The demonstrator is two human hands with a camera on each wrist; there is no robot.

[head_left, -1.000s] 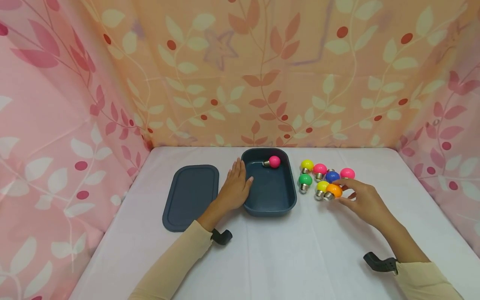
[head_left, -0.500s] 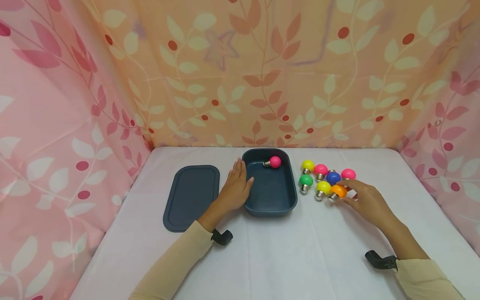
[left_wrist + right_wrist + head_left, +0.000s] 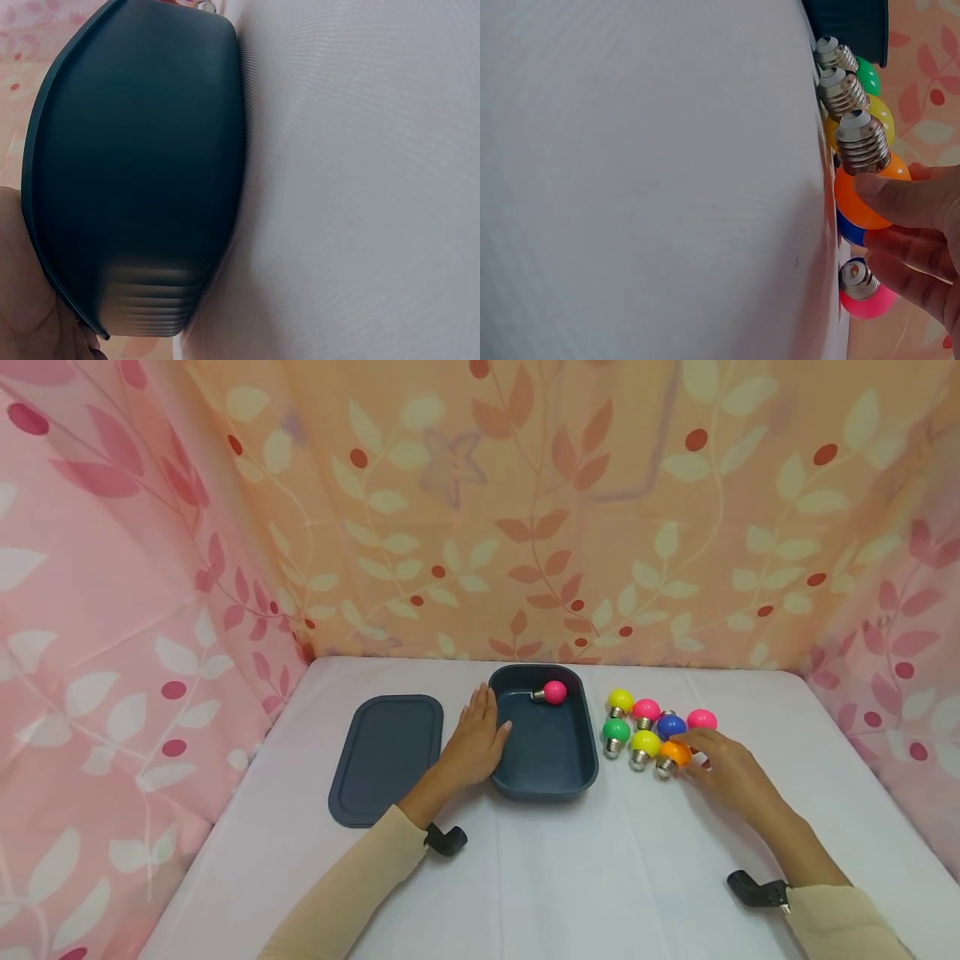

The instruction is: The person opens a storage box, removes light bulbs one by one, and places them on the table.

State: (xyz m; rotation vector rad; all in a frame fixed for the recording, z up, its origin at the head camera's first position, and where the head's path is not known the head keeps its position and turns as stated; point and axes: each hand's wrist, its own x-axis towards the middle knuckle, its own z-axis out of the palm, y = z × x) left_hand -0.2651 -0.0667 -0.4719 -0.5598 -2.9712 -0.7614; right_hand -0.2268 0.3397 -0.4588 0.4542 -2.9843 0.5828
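My left hand [image 3: 472, 739], fingers straight, rests against the left wall of a dark blue-grey rectangular container [image 3: 543, 752]. Inside the container, near its far end, lies a pink light bulb [image 3: 555, 692]. At the right, my right hand [image 3: 731, 772] pinches an orange light bulb [image 3: 862, 199]; the right wrist view shows the thumb on its near side and fingers behind. Close around it lie a yellow bulb [image 3: 645, 743], a blue bulb [image 3: 671, 726] and another pink bulb [image 3: 702, 719]. Fingers partly cover the orange bulb in the head view.
A flat dark lid [image 3: 390, 760] lies left of the container on the white cloth [image 3: 562, 885]. A green bulb [image 3: 616, 731], a second yellow bulb [image 3: 620, 701] and a pink bulb [image 3: 647, 711] sit right of the container. Floral curtains [image 3: 450, 527] enclose the table.
The orange bulb has shifted slightly right, away from the neighbouring yellow one, its metal base now pointing more toward the near edge. My left hand stays at the container; the head view has tilted slightly.
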